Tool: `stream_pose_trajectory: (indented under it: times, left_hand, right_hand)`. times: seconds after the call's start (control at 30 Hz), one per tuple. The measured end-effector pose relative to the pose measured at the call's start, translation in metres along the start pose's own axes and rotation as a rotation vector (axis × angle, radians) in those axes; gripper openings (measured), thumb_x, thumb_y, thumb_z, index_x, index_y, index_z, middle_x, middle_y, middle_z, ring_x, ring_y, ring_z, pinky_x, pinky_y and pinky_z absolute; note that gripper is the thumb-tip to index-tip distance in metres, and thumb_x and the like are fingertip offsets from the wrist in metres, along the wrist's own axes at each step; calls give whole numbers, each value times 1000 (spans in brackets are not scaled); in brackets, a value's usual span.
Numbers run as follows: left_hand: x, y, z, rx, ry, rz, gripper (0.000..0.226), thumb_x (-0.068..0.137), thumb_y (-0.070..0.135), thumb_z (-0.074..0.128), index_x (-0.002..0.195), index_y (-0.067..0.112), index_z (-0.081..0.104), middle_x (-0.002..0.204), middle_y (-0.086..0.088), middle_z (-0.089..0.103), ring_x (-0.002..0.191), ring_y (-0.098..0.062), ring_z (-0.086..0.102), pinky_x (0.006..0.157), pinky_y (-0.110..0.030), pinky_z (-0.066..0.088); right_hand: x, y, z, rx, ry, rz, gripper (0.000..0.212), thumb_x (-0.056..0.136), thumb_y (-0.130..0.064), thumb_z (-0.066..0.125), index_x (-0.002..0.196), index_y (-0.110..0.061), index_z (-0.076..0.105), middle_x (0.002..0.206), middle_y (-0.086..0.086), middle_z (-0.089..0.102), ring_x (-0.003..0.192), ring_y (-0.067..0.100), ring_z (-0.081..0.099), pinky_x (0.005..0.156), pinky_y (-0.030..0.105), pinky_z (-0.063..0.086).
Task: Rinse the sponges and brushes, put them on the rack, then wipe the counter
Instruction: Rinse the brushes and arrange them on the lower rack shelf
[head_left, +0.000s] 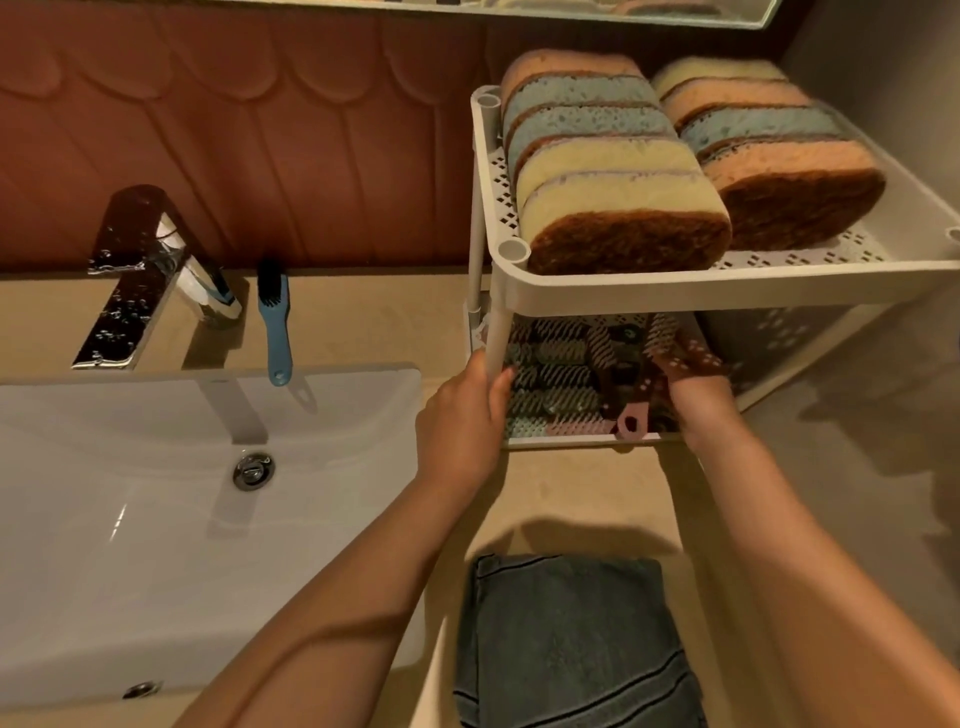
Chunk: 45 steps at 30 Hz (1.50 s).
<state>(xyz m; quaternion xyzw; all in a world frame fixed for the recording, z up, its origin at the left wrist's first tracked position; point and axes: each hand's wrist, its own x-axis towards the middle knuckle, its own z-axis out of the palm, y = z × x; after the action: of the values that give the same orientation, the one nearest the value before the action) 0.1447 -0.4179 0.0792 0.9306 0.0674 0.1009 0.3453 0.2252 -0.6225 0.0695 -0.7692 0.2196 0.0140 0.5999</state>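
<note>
Brushes (561, 374) lie piled in the lower tier of the rack (727, 288), on the counter (571, 493) right of the sink (156, 519). Sponges (613, 171) stand in two rows on the upper tier.

The left hand (460, 410) is curled round the rack's near-left post (496, 338). The right hand (698, 405) reaches into the lower tier; its fingers are hidden, so its grasp cannot be told.

Risks:
- A pull on the post could tilt the top-loaded rack.
- The pink-handled brush (631, 423) pokes over the near rim and could be knocked out.
- A blue brush (274, 322) lies unracked at the sink's far edge, its handle overhanging the basin, and may slide in.
</note>
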Motion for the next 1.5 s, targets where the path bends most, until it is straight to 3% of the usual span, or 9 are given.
stream_pose_trajectory:
  times: [0.07,0.17,0.43,0.77,0.9,1.0,1.2,1.37,1.5]
  left_hand:
    - [0,0,-1,14,0,2,30,98,35,35,113,12,50,85,-7,63,69,-20,50,56,-30,32]
    - [-1,2,-1,16,4,-10,31,98,35,35,115,13,50,84,-5,61,67,-17,46,57,-29,31]
    - [1,-1,1,20,17,25,34,99,35,35,118,12,50,92,-10,66,81,-29,60,60,-33,40]
    - [1,-2,-1,-62,-22,-1,33,98,37,35,118,14,48,96,-8,65,86,-28,60,65,-38,45]
    - [6,-6,-13,-323,-290,-89,35,97,31,44,127,15,42,119,-7,59,107,-22,56,80,-29,44]
    - [3,-21,-31,-328,-487,-198,50,93,30,51,137,11,34,138,-9,45,125,-24,44,97,-29,38]
    - [-25,-86,-78,-261,-743,-225,22,94,32,49,106,16,58,106,-8,62,101,-25,60,92,-38,46]
    - [-52,-153,-116,-188,-778,-354,16,94,32,48,99,19,57,96,-2,61,98,-23,60,88,-34,46]
    - [-61,-193,-145,-310,-664,-486,19,96,25,47,104,12,58,100,-4,62,90,-15,62,82,-19,49]
  right_hand:
    - [19,3,5,-137,-24,0,52,93,-32,51,139,-12,38,145,11,39,131,29,38,105,43,38]
    - [33,6,10,-276,-93,-6,55,94,-35,49,142,-13,34,150,10,32,135,30,32,112,43,29]
    - [48,18,17,-541,-172,-118,41,92,-22,53,132,-11,49,140,14,47,130,32,41,109,45,35]
    - [10,15,15,-544,-3,-356,35,89,-13,58,123,-3,56,119,16,61,112,30,56,88,22,39]
    - [-39,4,22,-488,-160,-353,16,89,-11,57,103,-8,65,80,4,61,77,21,59,64,22,42]
    - [-77,-1,31,-468,-320,-364,10,89,-10,56,86,-16,64,74,-3,58,70,10,52,57,11,39]
    - [-139,-7,76,-534,-706,-344,11,90,-14,56,85,-17,65,64,-8,54,59,0,49,59,16,39]
    - [-162,-4,141,-596,-773,-301,15,91,-25,51,95,-21,65,86,-2,66,80,11,60,72,26,48]
    - [-165,2,205,-531,-760,-315,14,90,-17,53,91,-15,66,82,0,66,72,9,61,69,23,50]
